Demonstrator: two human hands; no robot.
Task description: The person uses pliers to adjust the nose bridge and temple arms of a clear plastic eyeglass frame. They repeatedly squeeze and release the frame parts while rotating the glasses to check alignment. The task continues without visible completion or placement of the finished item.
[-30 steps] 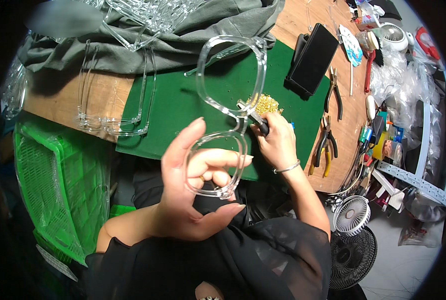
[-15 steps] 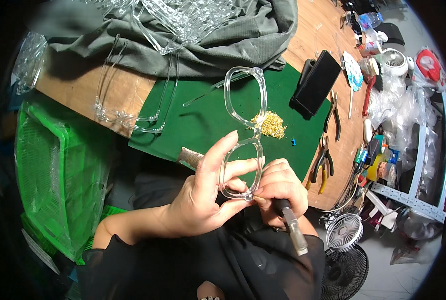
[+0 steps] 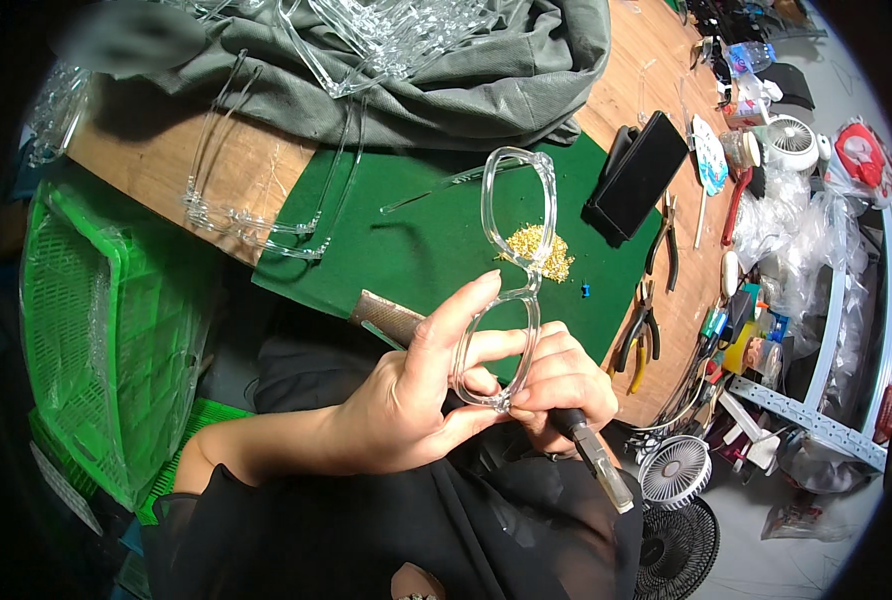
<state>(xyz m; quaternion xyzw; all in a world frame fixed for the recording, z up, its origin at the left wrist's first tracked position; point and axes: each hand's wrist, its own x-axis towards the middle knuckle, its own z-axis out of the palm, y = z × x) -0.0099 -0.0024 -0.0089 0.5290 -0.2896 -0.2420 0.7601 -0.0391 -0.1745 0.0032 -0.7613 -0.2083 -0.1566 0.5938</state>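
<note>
wooden worktop (image 3: 156, 165) carries a green mat (image 3: 436, 245) with small gold screws (image 3: 536, 250). left hand (image 3: 421, 400) grasps a clear spectacle frame (image 3: 511, 270); right hand (image 3: 561, 380) is clenched round a screwdriver (image 3: 596, 455).

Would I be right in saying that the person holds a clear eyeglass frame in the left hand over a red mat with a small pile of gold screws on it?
Not quite: the mat is green, not red, as the head view shows. The rest stands: the left hand holds the clear eyeglass frame, and the small pile of gold screws lies on the mat.
</note>
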